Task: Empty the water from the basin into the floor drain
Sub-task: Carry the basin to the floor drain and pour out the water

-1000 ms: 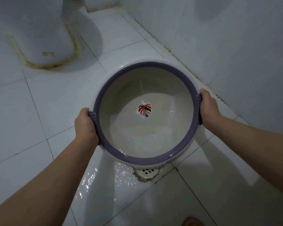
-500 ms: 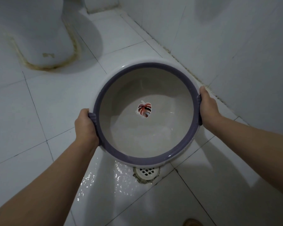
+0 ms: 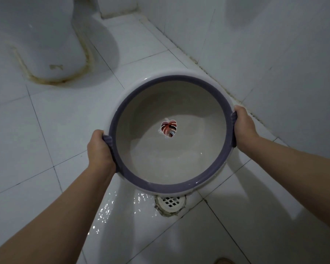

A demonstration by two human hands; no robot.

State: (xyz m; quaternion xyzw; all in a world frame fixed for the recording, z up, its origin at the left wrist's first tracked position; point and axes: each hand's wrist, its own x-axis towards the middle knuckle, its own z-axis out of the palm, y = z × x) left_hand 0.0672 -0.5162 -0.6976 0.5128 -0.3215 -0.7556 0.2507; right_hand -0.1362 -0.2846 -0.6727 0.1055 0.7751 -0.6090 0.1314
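A round white basin (image 3: 122, 109) with a purple rim and a red leaf sticker on its bottom is held above the tiled floor. It is tilted toward me, and a shallow pool of water lies against its near wall. My left hand (image 3: 100, 149) grips the purple handle on the left. My right hand (image 3: 243, 125) grips the handle on the right. The white round floor drain (image 3: 171, 203) shows just below the basin's near edge, its far part hidden by the basin. The floor left of the drain is wet and glistening.
A white toilet base (image 3: 42, 44) with stained sealant stands at the upper left. A tiled wall (image 3: 274, 54) runs along the right, close to the basin's far right side. A brown slipper tip (image 3: 223, 261) peeks in at the bottom edge.
The basin has lifted slightly, so more of the drain grate shows beneath its near edge. Both hands keep their grip on the handles.
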